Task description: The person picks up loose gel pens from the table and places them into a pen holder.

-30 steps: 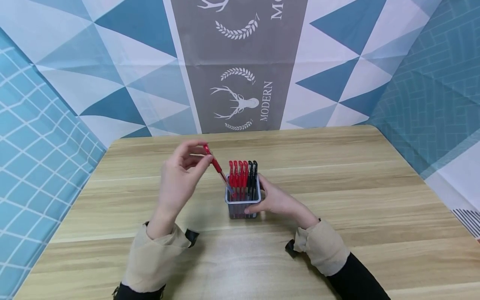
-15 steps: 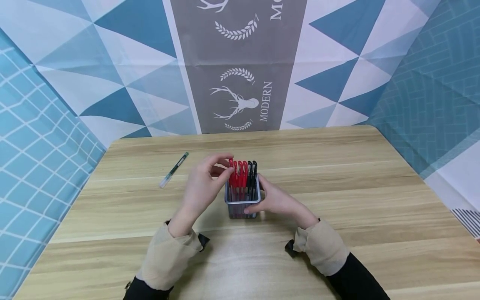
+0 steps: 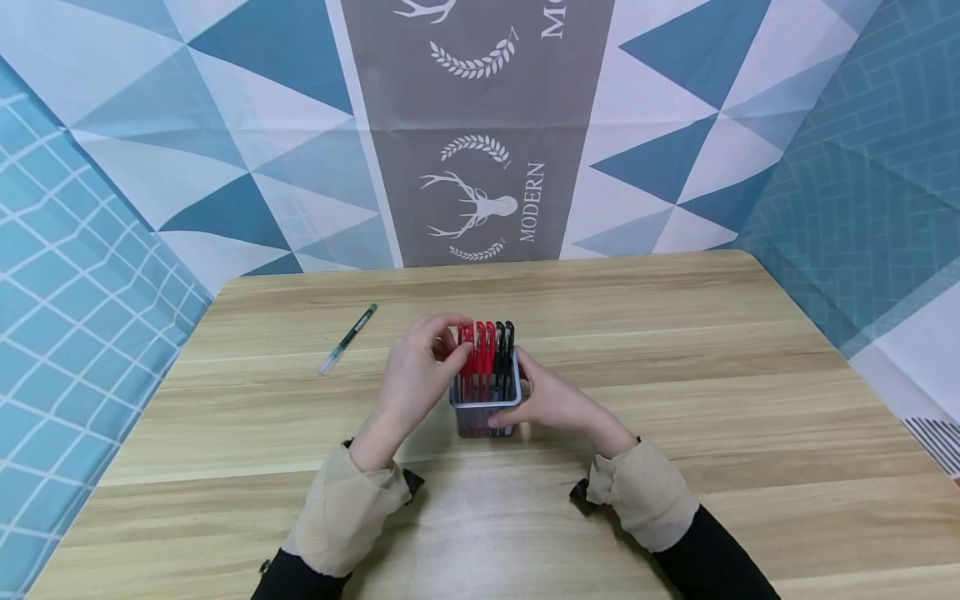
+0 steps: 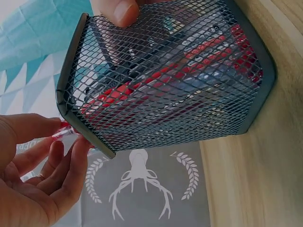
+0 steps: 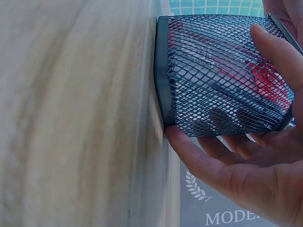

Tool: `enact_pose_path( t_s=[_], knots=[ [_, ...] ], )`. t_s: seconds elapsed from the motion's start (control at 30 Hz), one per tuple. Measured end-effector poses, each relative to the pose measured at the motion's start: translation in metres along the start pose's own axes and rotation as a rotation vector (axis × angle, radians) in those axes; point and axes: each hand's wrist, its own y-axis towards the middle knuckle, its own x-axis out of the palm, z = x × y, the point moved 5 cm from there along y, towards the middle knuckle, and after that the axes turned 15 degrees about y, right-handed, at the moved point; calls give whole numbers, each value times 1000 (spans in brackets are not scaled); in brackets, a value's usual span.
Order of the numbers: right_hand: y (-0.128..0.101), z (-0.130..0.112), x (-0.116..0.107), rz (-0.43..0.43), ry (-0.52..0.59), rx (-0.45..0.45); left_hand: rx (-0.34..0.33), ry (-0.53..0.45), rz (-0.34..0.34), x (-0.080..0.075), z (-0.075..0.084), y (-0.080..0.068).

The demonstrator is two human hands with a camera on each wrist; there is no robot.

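Observation:
A dark mesh pen holder (image 3: 472, 421) stands upright on the table, full of several red gel pens (image 3: 482, 342) and black pens (image 3: 509, 342) in a row. My right hand (image 3: 551, 400) grips the holder from the right, thumb on its near wall and fingers around the far side. At the holder's left side, my left hand (image 3: 420, 367) pinches a red pen (image 4: 66, 132) near its cap end, which sticks up past the rim. The pen's lower part is inside the holder. Through the mesh (image 5: 218, 71), red and dark pens show lying lengthwise.
A pen with a dark green barrel and clear end (image 3: 348, 339) lies slanted on the wooden table (image 3: 712, 375), left of the holder. A patterned cloth backdrop (image 3: 480, 200) rises behind the table's far edge.
My left hand has moved right, bringing the tilted red pen upright into the holder's left side, then slightly lower. The green pen has come out from behind that hand. My right hand stays put.

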Motion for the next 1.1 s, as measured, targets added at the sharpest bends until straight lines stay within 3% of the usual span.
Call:
enact_pose_path(
  t_s=[0.5, 1.1],
  knots=[
    [0, 0, 0, 24, -20, 25, -3, 95, -2, 6, -4, 1],
    [1, 0, 0, 10, 1, 6, -21, 126, -16, 3, -7, 1]
  ],
)
